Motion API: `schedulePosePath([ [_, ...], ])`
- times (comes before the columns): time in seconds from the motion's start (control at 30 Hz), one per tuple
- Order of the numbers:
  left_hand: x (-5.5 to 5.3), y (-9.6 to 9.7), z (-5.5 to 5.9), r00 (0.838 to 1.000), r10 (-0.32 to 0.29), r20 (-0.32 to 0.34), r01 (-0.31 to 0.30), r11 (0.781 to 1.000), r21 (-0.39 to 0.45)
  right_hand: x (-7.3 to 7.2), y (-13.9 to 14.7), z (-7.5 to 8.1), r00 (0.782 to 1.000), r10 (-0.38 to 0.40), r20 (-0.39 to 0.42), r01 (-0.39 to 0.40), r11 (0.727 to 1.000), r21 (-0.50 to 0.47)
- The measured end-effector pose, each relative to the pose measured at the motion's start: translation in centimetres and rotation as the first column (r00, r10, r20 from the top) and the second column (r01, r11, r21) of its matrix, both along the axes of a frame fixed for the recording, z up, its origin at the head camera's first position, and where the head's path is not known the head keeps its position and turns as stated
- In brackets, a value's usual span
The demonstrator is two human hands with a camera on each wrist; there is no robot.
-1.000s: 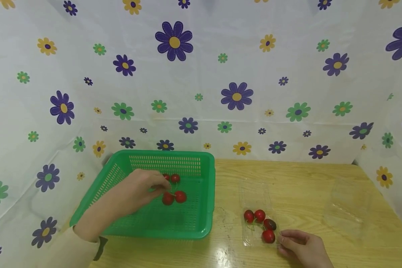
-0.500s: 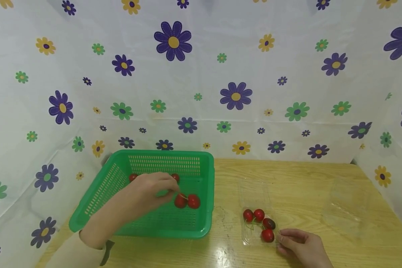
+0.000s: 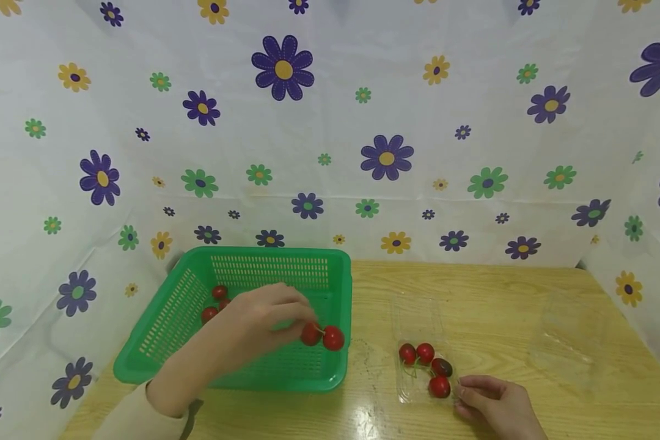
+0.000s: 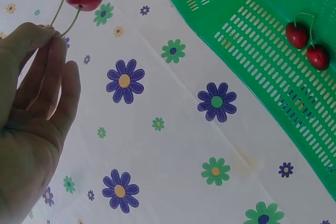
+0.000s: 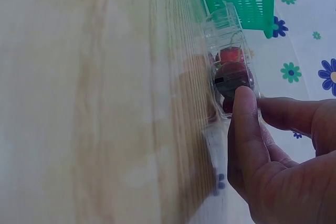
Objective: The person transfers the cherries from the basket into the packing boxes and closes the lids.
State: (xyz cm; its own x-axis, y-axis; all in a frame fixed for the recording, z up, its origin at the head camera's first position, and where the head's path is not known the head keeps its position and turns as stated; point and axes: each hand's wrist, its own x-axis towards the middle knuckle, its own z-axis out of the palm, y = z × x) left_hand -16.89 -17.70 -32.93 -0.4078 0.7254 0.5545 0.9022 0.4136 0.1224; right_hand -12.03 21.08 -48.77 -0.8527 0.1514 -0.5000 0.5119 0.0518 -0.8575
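Note:
My left hand pinches the green stems of a pair of red cherries between thumb and fingertips. The pair hangs over the right side of a green plastic basket; the left wrist view shows both stems at the fingertips. More cherries lie at the basket's left, partly hidden behind that hand. My right hand holds the right edge of a clear plastic box between thumb and fingers. Inside it lie several cherries with stems, one of them darker. Its lid lies folded back.
Another clear plastic container stands at the right of the wooden table. A white cloth with printed flowers hangs behind the table and along both sides.
My left hand has moved right across the basket, carrying the cherry pair by its stems, uncovering cherries at the left. My right hand stays at the box.

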Motion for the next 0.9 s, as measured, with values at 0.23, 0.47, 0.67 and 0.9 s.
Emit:
schedulePosePath([
  [0.23,0.0,1.4,-0.2,0.999,-0.033,-0.039,0.033,0.999,0.012,0.0,-0.1,0.2,1.0,0.008,-0.003,-0.008,1.0,0.007],
  [0.47,0.3,2.6,-0.4,0.996,-0.044,-0.08,0.044,0.999,0.002,0.1,-0.2,0.2,1.0,0.014,-0.003,-0.014,1.0,0.014],
  [0.67,0.7,3.4,-0.6,0.994,-0.049,-0.093,0.049,0.999,-0.002,0.1,-0.1,0.2,1.0,-0.001,0.007,0.001,1.0,0.016],
  [0.9,1.0,4.4,-1.5,0.997,-0.076,-0.029,0.076,0.997,-0.003,0.1,-0.2,0.3,1.0,0.0,0.005,0.0,1.0,0.014],
])
